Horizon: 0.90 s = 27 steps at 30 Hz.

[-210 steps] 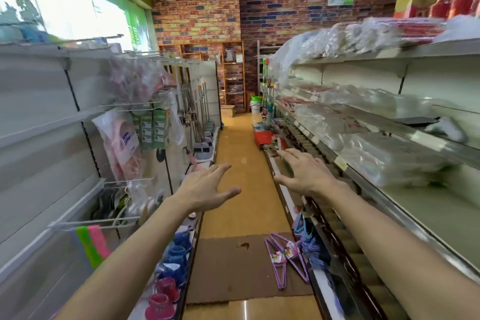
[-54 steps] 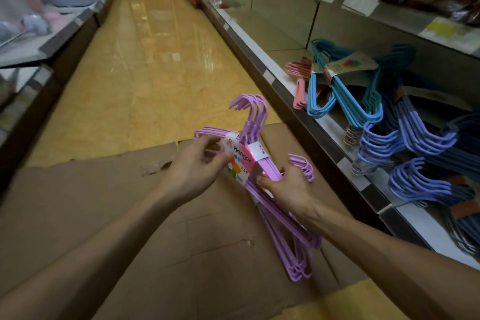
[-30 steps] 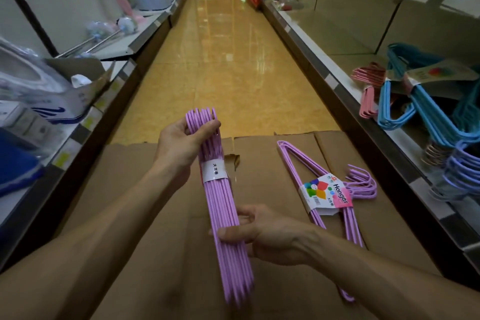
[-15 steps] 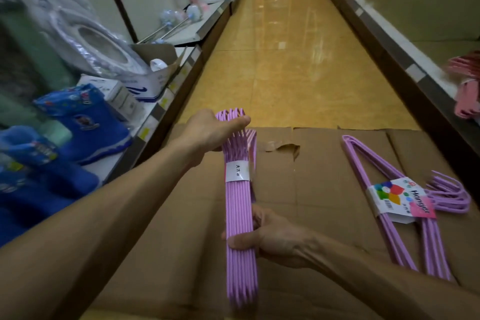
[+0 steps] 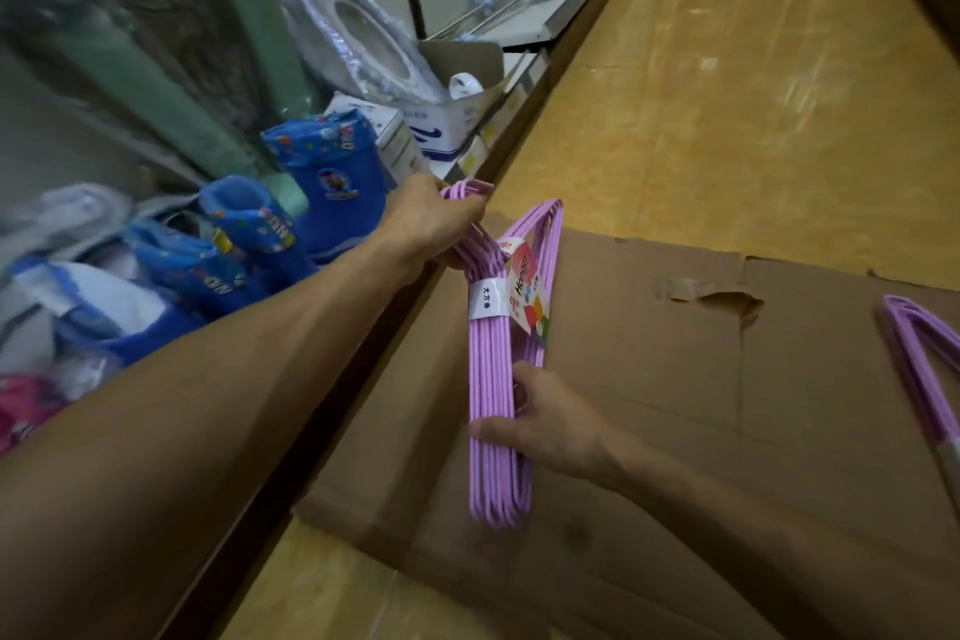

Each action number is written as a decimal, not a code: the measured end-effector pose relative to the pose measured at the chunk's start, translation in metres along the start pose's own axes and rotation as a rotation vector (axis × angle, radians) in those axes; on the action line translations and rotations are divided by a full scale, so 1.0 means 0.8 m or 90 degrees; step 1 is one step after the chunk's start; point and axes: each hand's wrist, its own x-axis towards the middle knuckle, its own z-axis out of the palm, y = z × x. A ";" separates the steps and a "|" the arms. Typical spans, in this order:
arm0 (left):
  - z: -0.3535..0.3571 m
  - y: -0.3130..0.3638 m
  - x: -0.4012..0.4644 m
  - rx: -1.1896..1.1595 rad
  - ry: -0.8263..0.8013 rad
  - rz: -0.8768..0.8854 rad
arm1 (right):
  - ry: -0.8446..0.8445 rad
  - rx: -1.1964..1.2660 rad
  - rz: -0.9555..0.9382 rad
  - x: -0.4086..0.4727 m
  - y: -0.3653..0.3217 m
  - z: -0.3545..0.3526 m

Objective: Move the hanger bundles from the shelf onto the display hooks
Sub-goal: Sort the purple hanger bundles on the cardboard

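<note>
Over the cardboard: I am looking down at a flattened cardboard sheet [image 5: 675, 379] that is lying on the yellow floor [image 5: 753, 94] of a shop aisle.
Held bundle: a lilac hanger bundle [image 5: 491, 379] is hanging edge-on above the cardboard, bound by a white paper band [image 5: 487, 299] with a colourful label [image 5: 527, 296] just behind it.
Left hand: my left hand [image 5: 431, 224] is closing around the hook end at the top of the bundle; the hook tips are poking out past the knuckles.
Right hand: my right hand [image 5: 545, 421] is gripping the bundle's lower half, thumb crossing the front, the other fingers hidden behind the hangers.
Second bundle: another lilac hanger bundle [image 5: 919, 369] is lying on the cardboard well apart to the right, and the frame edge is cutting most of it off.
Low shelf at left: blue printed children's boots [image 5: 322, 187] are standing near my left forearm, beside a white carton [image 5: 447, 120] holding a plastic-wrapped white ring-shaped item [image 5: 353, 26].
Hard to make out: the far left is blurring into green and grey shapes I cannot identify, and a pink item [image 5: 21, 411] is being cropped at the edge.
Display hooks: I cannot tell where they are from this view.
</note>
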 end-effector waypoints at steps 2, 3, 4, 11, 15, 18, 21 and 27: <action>-0.011 -0.013 0.011 -0.001 0.014 -0.013 | 0.006 -0.021 0.006 0.009 0.003 0.009; -0.016 -0.018 0.016 0.000 0.023 -0.016 | 0.009 -0.045 0.004 0.012 0.006 0.013; -0.020 -0.024 0.020 0.002 0.032 -0.019 | 0.010 -0.082 0.000 0.016 0.009 0.016; -0.047 -0.058 0.052 0.046 0.034 -0.042 | -0.075 -0.319 0.018 0.039 0.034 0.032; -0.046 -0.070 0.060 0.104 0.004 -0.037 | -0.099 -0.348 0.032 0.052 0.045 0.029; -0.039 -0.081 0.065 0.139 -0.014 -0.038 | -0.100 -0.357 0.035 0.061 0.055 0.026; -0.034 -0.091 0.068 0.171 -0.004 -0.044 | -0.088 -0.363 0.032 0.064 0.065 0.023; -0.044 -0.093 0.077 0.334 0.057 -0.032 | -0.063 -0.370 0.021 0.048 0.079 0.004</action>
